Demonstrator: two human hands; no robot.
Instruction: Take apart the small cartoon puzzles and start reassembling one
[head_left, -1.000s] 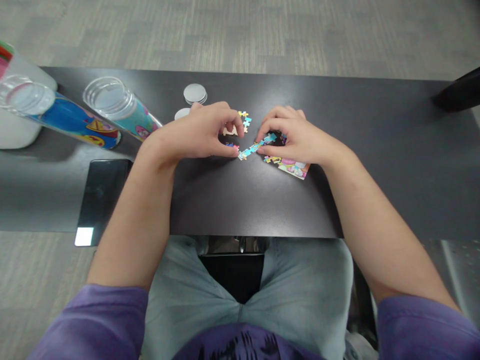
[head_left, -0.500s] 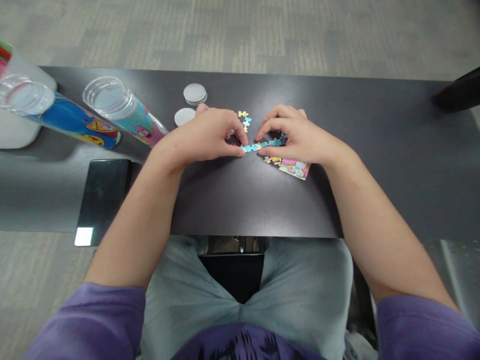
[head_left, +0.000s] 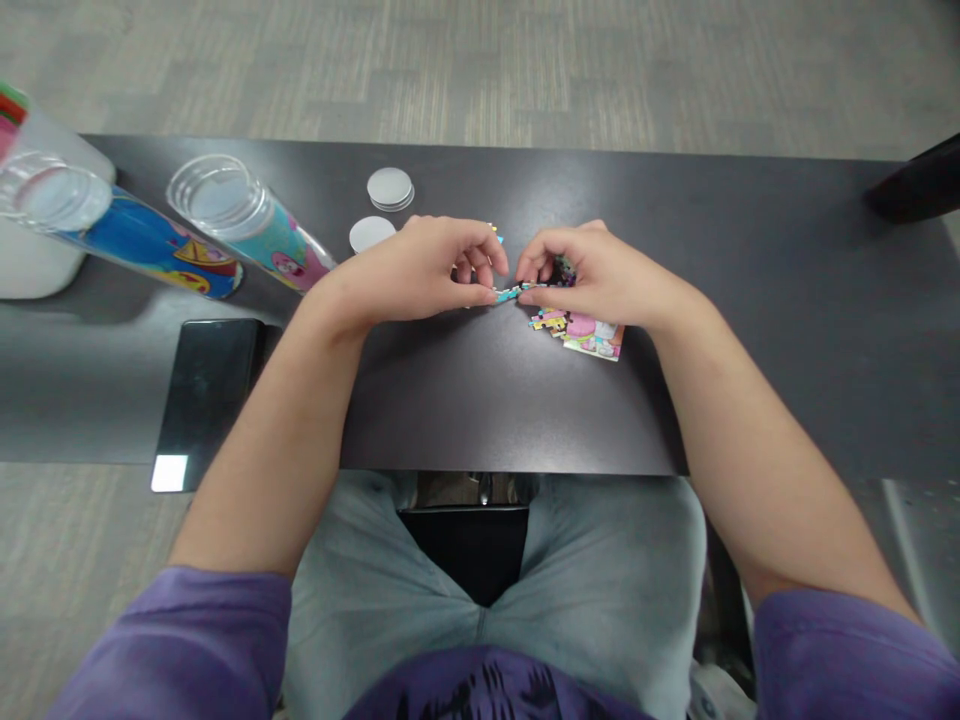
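Observation:
Between my hands a narrow blue jigsaw puzzle strip [head_left: 508, 295] slants slightly up to the right. My left hand [head_left: 448, 264] has its thumb on the strip's left end, with curled fingers just behind. On the other end, my right hand [head_left: 581, 265] is closed, thumb in front and bent fingers behind. Its fingers partly hide the strip and some dark pieces behind it. Just below the right hand lies a partly joined pink and yellow puzzle section [head_left: 592, 335]. More loose pieces are mostly covered by my left hand.
Two clear tubes with cartoon prints, one blue [head_left: 150, 235] and one teal [head_left: 274, 235], stand at the left. White round lids [head_left: 389, 187] lie behind my left hand. A black phone [head_left: 206, 400] rests near the left front edge; a dark object [head_left: 919, 182] is at far right.
My hands have come slightly closer together, and less of the blue strip shows between them. My left hand has shifted a little right, covering most of the loose pieces behind it.

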